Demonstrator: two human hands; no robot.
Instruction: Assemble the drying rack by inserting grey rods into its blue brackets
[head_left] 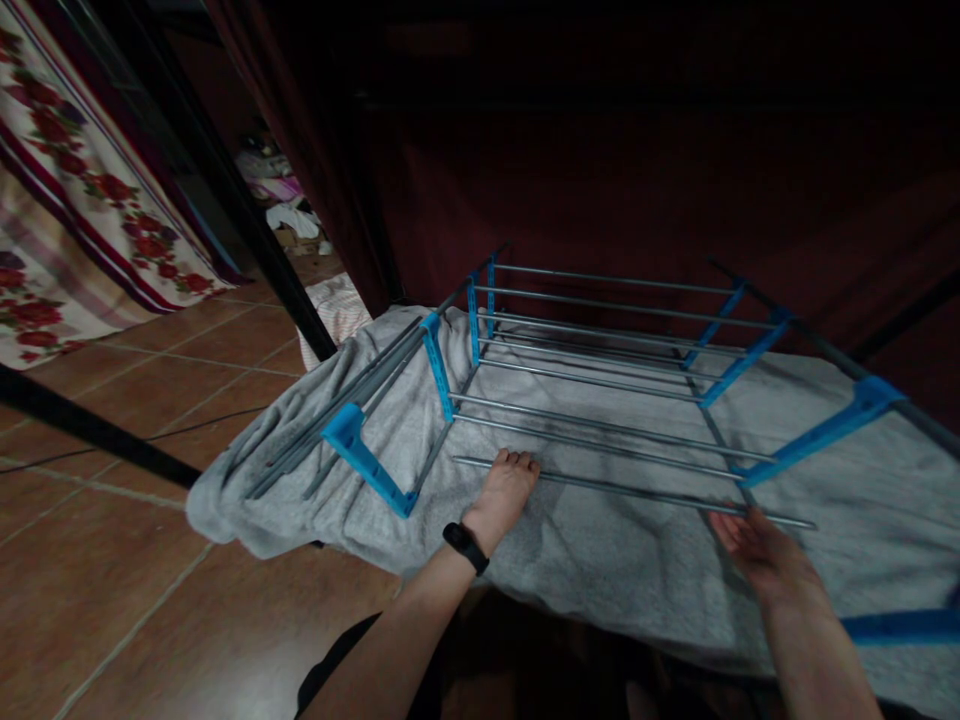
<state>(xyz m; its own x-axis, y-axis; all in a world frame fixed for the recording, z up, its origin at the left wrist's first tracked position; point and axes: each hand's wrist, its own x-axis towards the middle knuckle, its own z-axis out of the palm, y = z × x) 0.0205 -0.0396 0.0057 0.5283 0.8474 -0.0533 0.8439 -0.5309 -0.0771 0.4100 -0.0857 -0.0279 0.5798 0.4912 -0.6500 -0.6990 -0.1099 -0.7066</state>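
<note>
A loose grey metal rod (622, 488) lies crosswise in front of a partly built rack (585, 435) of metal rods and blue plastic brackets. My left hand (511, 485), with a black band on its wrist, is closed around the rod near its left end. Toward the other end, my right hand (750, 540) grips the same rod, its fingers curled beneath. Blue brackets stand on both sides of the rack, including a left front bracket (367, 460) and a right front bracket (825, 435). Several rods join the two sides.
A grey cloth (600, 560) covers the surface under the rack. Several loose rods (337, 410) lie on its left part. Another blue piece (900, 627) is at the lower right. Dark metal posts (225, 190) and a floral curtain (82, 190) stand left, above a tiled floor (112, 560).
</note>
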